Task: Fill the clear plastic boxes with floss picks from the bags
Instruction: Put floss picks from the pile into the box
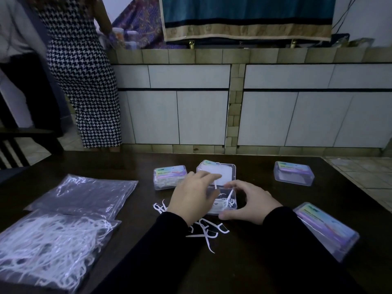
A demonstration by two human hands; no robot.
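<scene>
An open clear box (233,205) stands mid-table with its lid (224,174) tipped up behind and a few white floss picks inside. My left hand (191,197) hovers over the box's left side and pinches a floss pick (215,185) at its fingertips. My right hand (249,203) curls round the box's right end, thumb at the front corner. Loose floss picks (206,232) lie on the table under my wrists. A bag of floss picks (46,247) lies at the front left, with a flat, empty-looking bag (84,194) behind it.
A closed box packed with picks (169,177) sits left of the open one. Two more closed boxes lie at the back right (293,174) and front right (326,228). A person in a checked dress (82,81) stands beyond the dark table (265,262), by tiled cabinets.
</scene>
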